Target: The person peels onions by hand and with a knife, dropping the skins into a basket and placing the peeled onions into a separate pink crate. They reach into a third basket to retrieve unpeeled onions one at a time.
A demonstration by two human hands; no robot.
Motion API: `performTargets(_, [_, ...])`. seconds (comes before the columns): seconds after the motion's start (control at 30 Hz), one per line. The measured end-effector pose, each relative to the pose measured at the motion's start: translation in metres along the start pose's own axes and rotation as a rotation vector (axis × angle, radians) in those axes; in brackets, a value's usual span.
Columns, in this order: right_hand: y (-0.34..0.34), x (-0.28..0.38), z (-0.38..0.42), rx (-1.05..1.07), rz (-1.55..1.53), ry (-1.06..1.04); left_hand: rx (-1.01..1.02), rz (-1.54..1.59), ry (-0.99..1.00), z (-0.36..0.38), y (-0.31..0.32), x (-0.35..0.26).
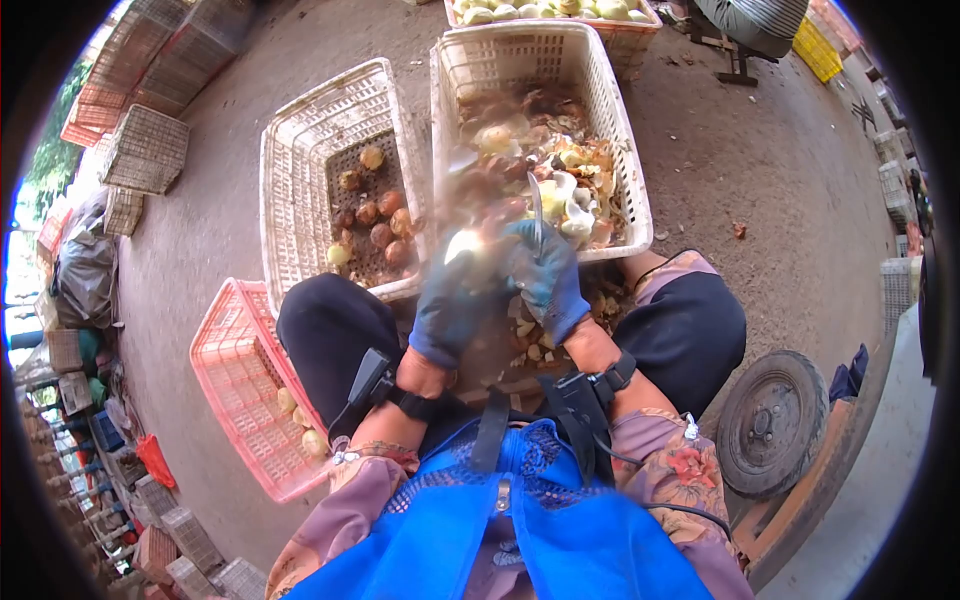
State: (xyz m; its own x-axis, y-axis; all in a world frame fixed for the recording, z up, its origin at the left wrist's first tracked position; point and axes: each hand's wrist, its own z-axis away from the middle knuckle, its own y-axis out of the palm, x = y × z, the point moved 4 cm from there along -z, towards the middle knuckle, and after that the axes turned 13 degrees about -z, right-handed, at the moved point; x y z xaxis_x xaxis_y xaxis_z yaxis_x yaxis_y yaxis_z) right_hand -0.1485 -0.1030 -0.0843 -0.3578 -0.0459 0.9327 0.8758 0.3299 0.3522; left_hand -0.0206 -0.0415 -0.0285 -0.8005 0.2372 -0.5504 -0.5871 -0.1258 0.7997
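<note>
My left hand (448,300), in a blue work glove, is closed around a pale peeled onion (463,245) at the near edge of the middle white crate (640,200). Close beside it, my gloved right hand (548,275) grips a knife (537,205) whose curved blade points up and away from me. A blurred patch lies over the onion and the crate's near left part. Onion skins and cut pieces (575,190) fill much of that crate. The white crate on the left (285,200) holds several brown-skinned onions (367,212) and a paler one.
A pink crate (230,400) with several peeled onions (313,441) stands near my left knee. Beyond the middle crate is another crate full of peeled onions (505,12). A wheel (772,424) lies at the right. Scraps (535,340) lie between my legs.
</note>
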Motion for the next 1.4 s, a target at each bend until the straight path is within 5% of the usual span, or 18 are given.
performTargets(0.03, [-0.002,-0.007,0.003,0.012,-0.161,0.109,-0.007,-0.001,0.005,-0.002,-0.006,0.0])
performTargets(0.1, [-0.003,-0.016,0.005,0.035,-0.477,0.321,-0.064,-1.408,0.4,-0.01,-0.022,-0.006])
performTargets(0.13, [0.002,-0.003,0.004,0.037,-0.476,0.321,-0.332,-1.409,0.31,-0.014,-0.036,-0.009])
performTargets(0.27, [-0.007,0.011,0.002,0.121,-0.362,0.213,-0.087,-1.483,0.407,-0.012,-0.029,-0.019])
performTargets(0.33, [-0.012,0.022,-0.008,0.136,-0.283,0.107,-0.14,-1.462,0.225,-0.017,-0.042,-0.012])
performTargets(0.4, [-0.022,0.04,-0.019,-0.273,-0.295,0.214,-0.131,-1.33,0.259,-0.013,-0.044,-0.012])
performTargets(0.43, [-0.023,0.032,-0.019,-0.269,-0.294,0.214,-0.12,-1.197,0.292,-0.011,-0.043,-0.012])
performTargets(0.5, [-0.017,0.028,-0.022,-0.134,0.014,0.039,-0.156,-1.209,0.342,-0.015,-0.048,-0.008])
performTargets(0.53, [-0.007,0.036,-0.014,0.218,0.337,-0.024,-0.192,-1.222,0.383,-0.015,-0.05,-0.008])
performTargets(0.63, [0.022,0.046,0.002,0.296,0.656,-0.282,-0.136,-1.52,0.441,-0.009,-0.036,-0.019])
performTargets(0.73, [0.026,0.05,0.002,0.358,0.693,-0.109,-0.231,-1.19,0.192,-0.008,-0.049,-0.017])
performTargets(0.9, [0.021,0.027,0.006,0.426,0.797,0.107,-0.191,-1.239,0.218,-0.004,-0.047,-0.015])
performTargets(0.97, [0.021,0.032,0.004,0.384,1.08,-0.218,-0.198,-1.241,0.196,-0.001,-0.042,-0.015])
performTargets(1.1, [0.013,0.03,-0.005,0.345,0.786,-0.169,-0.189,-1.06,0.191,0.001,-0.029,-0.015])
performTargets(1.17, [0.003,0.028,-0.006,0.115,0.149,-0.063,-0.171,-0.894,0.243,-0.001,-0.025,-0.017])
performTargets(1.23, [0.012,0.048,-0.003,0.187,0.27,-0.106,-0.295,-1.239,0.316,0.0,-0.025,-0.021])
performTargets(1.4, [0.03,0.062,0.006,0.186,0.667,-0.259,-0.337,-1.274,0.294,0.002,-0.04,-0.016])
